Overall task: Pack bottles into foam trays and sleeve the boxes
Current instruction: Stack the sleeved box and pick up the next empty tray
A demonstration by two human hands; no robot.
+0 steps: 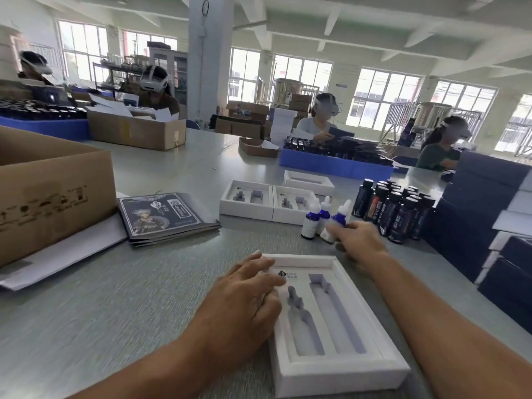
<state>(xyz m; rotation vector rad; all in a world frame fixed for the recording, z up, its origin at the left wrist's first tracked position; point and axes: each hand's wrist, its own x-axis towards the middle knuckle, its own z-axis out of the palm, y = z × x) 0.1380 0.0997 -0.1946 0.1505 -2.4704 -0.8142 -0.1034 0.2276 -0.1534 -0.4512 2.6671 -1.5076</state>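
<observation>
Workshop with big windows, other workers seated at a long grey bench (144,298). Foam tray (331,321) sits in its white box nearest the wearer, both slots empty. Left hand (244,295) lies flat on the tray's left edge, grip released, just pinning it. Right hand (359,240) reaches just beyond the tray's far right corner; its grip is clenched around a tilted dropper bottle (335,223), blurred by motion. Two more dropper bottles (312,217) stand upright touching that one. Dark tall bottles (394,211) cluster further right of the tray. Two empty trays (270,201) wait beyond, a third behind them. Printed sleeves (167,216) are stacked well left of the tray, dark boxes (483,214) piled far right.

Risks, judged: tilted bottle could knock its upright neighbours over as it lifts out; bottle may go cap-end wrong into the shaped slot; tray could skid if the left hand eases off.
</observation>
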